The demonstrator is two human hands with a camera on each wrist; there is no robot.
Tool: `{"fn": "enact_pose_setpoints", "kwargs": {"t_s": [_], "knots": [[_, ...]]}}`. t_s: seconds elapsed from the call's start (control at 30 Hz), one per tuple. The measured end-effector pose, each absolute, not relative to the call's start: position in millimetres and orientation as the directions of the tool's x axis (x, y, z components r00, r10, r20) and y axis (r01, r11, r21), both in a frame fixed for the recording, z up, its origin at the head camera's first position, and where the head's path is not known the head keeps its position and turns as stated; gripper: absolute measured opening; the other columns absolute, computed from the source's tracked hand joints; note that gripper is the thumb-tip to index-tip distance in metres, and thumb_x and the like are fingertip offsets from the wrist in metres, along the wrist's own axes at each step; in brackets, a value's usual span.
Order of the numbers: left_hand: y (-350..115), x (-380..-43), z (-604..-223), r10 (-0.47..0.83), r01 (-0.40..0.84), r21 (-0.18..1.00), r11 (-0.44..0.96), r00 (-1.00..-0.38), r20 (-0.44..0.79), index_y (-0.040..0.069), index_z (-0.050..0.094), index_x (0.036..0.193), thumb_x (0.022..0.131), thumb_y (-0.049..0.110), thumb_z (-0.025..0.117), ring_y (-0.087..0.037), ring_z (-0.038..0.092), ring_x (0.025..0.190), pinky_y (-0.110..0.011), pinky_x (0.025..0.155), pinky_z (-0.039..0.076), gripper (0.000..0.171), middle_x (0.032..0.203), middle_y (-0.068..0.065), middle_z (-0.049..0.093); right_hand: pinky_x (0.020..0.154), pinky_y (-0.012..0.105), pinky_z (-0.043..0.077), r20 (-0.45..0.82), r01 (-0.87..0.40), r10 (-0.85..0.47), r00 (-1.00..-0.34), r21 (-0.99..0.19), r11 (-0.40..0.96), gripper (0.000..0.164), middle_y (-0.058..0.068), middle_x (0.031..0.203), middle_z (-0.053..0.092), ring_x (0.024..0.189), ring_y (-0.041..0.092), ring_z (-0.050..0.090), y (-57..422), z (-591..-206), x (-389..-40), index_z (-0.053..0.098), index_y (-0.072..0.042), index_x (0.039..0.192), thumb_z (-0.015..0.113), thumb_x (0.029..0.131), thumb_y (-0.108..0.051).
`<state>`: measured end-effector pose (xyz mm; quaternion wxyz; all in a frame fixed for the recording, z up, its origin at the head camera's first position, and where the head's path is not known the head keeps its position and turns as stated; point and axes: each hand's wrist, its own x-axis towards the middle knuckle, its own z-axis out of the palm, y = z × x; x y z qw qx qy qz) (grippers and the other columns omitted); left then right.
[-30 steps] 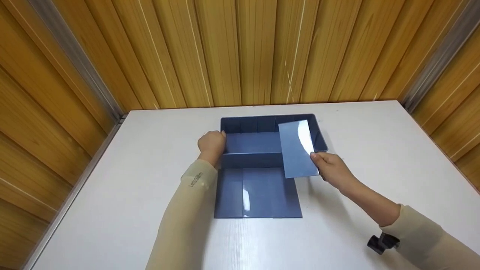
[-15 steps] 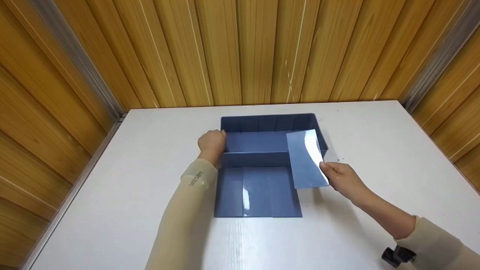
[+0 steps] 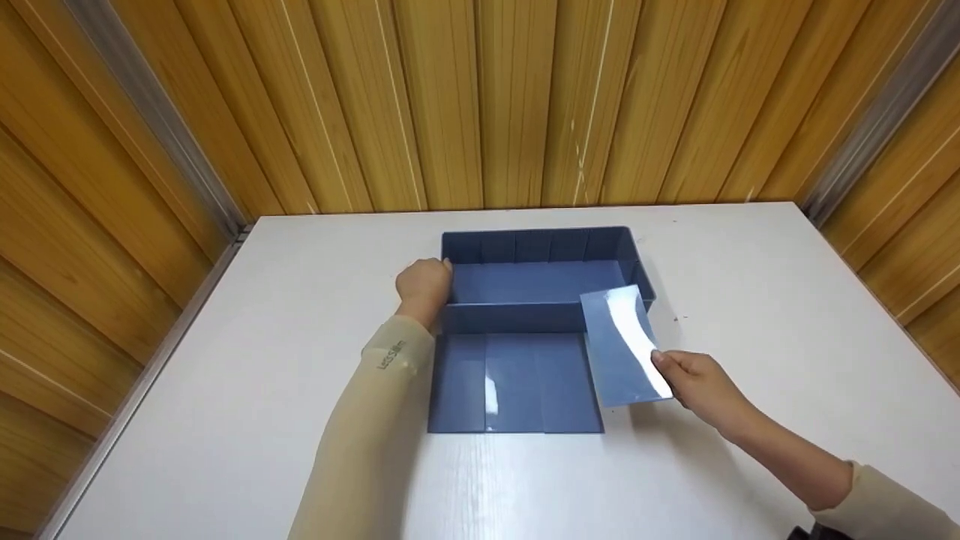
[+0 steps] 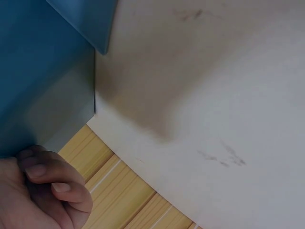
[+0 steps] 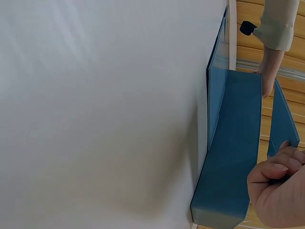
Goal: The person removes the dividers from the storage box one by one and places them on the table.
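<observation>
A dark blue rectangular plastic box (image 3: 517, 319) stands on the white table in the head view. My left hand (image 3: 424, 286) grips its left side, with curled fingers (image 4: 66, 188) at the wall in the left wrist view. To the right, my right hand (image 3: 697, 382) pinches a thin, glossy blue divider panel (image 3: 619, 345) by its edge, thumb on top. This panel is tilted and raised over the table, just off the box's front right corner. Three similar flat panels (image 3: 517, 386) lie side by side against the box's front. The right wrist view shows the held panel (image 5: 282, 119) above the box.
The white table (image 3: 315, 360) extends around the box. Wood-patterned walls (image 3: 510, 105) rise behind and at both sides, with metal corner posts (image 3: 165, 120). A black device (image 3: 817, 532) on the right wrist shows at the bottom edge.
The right hand has drawn the held panel down and to the right, from over the box to beside the flat panels. The left hand has stayed on the box.
</observation>
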<state>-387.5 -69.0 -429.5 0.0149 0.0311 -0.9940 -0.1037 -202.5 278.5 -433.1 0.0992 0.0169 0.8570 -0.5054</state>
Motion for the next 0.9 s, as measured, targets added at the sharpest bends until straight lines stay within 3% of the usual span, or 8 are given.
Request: {"fn": "enact_pose_setpoints", "kwargs": {"t_s": [0.07,0.2,0.3,0.43,0.6,0.9], "knots": [[-70,-388,-430,-0.069,-0.060,0.210,0.976,-0.997,0.033,0.001,0.074,0.101,0.111,0.035,0.033,-0.034,0.076,0.099,-0.048,0.085,0.061,0.054,0.106,-0.018,0.077,0.051,0.020,0.028,-0.189,0.132,-0.072,-0.979,-0.867,0.481,0.042,-0.010,0.057,0.038,0.053,0.004,0.032,279,-434,-202,0.064,0.014,0.115,0.044,0.111,-0.023],[-71,-389,-429,-0.080,-0.072,0.196,0.978,-0.996,0.035,0.001,0.074,0.101,0.111,0.036,0.033,-0.032,0.076,0.098,-0.047,0.085,0.061,0.055,0.105,-0.017,0.078,0.050,0.020,0.026,-0.195,0.130,-0.090,-0.977,-0.869,0.477,0.040,-0.010,0.055,0.035,0.052,0.004,0.029,281,-437,-201,0.063,0.007,0.095,0.043,0.111,-0.024],[-72,-389,-428,-0.081,-0.074,0.179,0.981,-0.996,0.032,0.001,0.074,0.099,0.112,0.037,0.033,-0.031,0.077,0.097,-0.046,0.084,0.062,0.056,0.104,-0.016,0.078,0.049,0.020,0.025,-0.202,0.131,-0.095,-0.975,-0.863,0.489,0.039,-0.010,0.053,0.033,0.050,0.004,0.029,283,-440,-201,0.055,-0.005,0.079,0.043,0.111,-0.024],[-72,-388,-428,-0.080,-0.072,0.180,0.981,-0.996,0.039,0.001,0.074,0.099,0.111,0.036,0.033,-0.032,0.076,0.097,-0.046,0.084,0.061,0.056,0.104,-0.017,0.078,0.048,0.021,0.026,-0.200,0.129,-0.088,-0.976,-0.850,0.511,0.042,-0.010,0.052,0.034,0.049,0.004,0.030,283,-446,-199,0.048,-0.010,0.071,0.045,0.111,-0.023],[-71,-388,-430,-0.074,-0.064,0.191,0.979,-0.996,0.044,0.001,0.074,0.099,0.111,0.036,0.033,-0.033,0.076,0.098,-0.047,0.084,0.061,0.055,0.105,-0.017,0.078,0.050,0.021,0.029,-0.205,0.124,-0.092,-0.974,-0.833,0.539,0.046,-0.009,0.051,0.035,0.049,0.005,0.031,282,-454,-199,0.041,-0.010,0.066,0.046,0.110,-0.021],[-69,-389,-433,-0.063,-0.054,0.204,0.977,-0.997,0.040,0.001,0.075,0.099,0.111,0.036,0.033,-0.034,0.076,0.100,-0.048,0.085,0.061,0.056,0.106,-0.017,0.078,0.051,0.022,0.029,-0.244,0.145,-0.106,-0.964,-0.816,0.559,0.045,-0.008,0.054,0.035,0.051,0.005,0.031,283,-464,-198,0.042,-0.014,0.065,0.047,0.110,-0.020]]}}
